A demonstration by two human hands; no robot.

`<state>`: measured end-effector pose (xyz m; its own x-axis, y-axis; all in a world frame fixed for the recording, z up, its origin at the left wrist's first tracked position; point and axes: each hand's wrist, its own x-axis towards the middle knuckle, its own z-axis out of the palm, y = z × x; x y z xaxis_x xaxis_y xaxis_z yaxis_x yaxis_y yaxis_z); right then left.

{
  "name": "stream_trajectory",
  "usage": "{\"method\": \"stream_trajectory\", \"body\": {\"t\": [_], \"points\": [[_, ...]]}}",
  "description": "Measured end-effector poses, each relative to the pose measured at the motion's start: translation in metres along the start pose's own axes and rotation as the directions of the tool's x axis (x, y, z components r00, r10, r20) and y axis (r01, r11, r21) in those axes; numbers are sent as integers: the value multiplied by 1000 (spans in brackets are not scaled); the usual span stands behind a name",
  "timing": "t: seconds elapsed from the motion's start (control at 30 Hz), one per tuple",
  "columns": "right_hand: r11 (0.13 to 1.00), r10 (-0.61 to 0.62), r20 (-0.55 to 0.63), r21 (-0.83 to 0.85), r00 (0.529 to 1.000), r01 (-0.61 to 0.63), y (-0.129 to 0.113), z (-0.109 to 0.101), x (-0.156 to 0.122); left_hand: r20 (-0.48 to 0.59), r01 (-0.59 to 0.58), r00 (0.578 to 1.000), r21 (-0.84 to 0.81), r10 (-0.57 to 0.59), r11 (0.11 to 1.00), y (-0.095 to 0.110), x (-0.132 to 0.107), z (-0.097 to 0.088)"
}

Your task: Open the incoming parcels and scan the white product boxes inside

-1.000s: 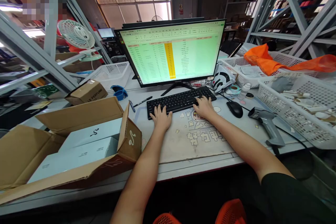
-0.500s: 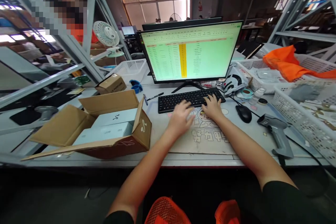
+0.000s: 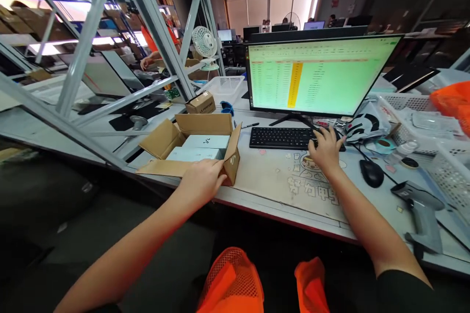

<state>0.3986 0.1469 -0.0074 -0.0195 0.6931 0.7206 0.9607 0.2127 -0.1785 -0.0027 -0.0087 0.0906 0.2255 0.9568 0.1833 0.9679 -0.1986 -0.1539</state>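
Note:
My left hand (image 3: pixel 202 177) is at the near right corner of an open cardboard box (image 3: pixel 232 164), its fingers closed over the front edge. Pale blue cartons (image 3: pixel 194 154) lie inside the box, one marked with a dark squiggle. On the right end of a black keyboard (image 3: pixel 281 138) rests my right hand (image 3: pixel 326 149), fingers spread over the keys and holding nothing. Behind the keyboard a monitor (image 3: pixel 330 80) shows a spreadsheet with one yellow column.
To the right are a black mouse (image 3: pixel 371 173), a grey barcode scanner (image 3: pixel 422 210) and white baskets (image 3: pixel 453 166). A small brown carton (image 3: pixel 201 103), a pen (image 3: pixel 250 125) and a fan (image 3: pixel 204 42) stand or lie behind the box. A metal frame (image 3: pixel 157 24) rises at left, with a person beyond.
My left hand has left the area by the keyboard and moved left onto the cardboard box. My right hand stays at the keyboard's right end. The view has turned left.

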Motion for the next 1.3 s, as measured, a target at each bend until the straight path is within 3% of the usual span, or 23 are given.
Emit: {"method": "stream_trajectory", "body": {"t": [0.1,0.2,0.3,0.37,0.43,0.53,0.67,0.73,0.8,0.87,0.93,1.0,1.07,1.17,1.3], "points": [[986,-55,146,165,988,31,-30,-28,-11,33,-183,982,-18,183,983,-10,-10,7],[932,-212,394,356,894,64,-62,-52,-52,-12,-320,947,-29,320,947,-32,-12,12],[848,-271,496,529,825,-40,-89,-66,-108,-188,-354,918,13,350,935,-46,-5,8],[769,-232,488,622,841,-149,-103,-69,-143,-345,-374,864,47,367,926,-49,3,-3],[684,-139,472,682,871,-260,-114,-65,-169,-496,-411,779,59,384,910,-51,9,-21],[581,6,450,725,893,-370,-125,-54,-185,-653,-435,696,-55,297,899,-48,13,-52],[501,8,340,813,940,-298,-126,-51,-162,-713,-391,700,-433,-44,812,-33,14,-78],[458,-32,236,867,971,-196,-119,-62,-139,-650,-370,730,-634,-209,679,-20,19,-74],[457,-34,135,883,990,-105,-108,-84,-114,-545,-383,761,-815,-352,434,-4,26,-59],[557,-30,81,829,996,-51,-99,-113,-93,-388,-397,782,-913,-487,91,13,34,-35],[723,-74,100,691,992,-16,-94,-144,-74,-181,-384,793,-890,-582,-246,30,41,-8],[864,-147,188,503,971,34,-97,-169,-55,25,-348,787,-808,-617,-476,45,46,18],[929,-215,311,358,926,96,-106,-182,-33,191,-313,765,-725,-615,-614,56,47,41],[954,-280,510,242,813,177,-126,-180,1,380,-283,714,-611,-587,-739,66,40,70],[948,-312,675,171,669,270,-162,-160,33,477,-327,682,-479,-554,-815,73,22,103]]}}
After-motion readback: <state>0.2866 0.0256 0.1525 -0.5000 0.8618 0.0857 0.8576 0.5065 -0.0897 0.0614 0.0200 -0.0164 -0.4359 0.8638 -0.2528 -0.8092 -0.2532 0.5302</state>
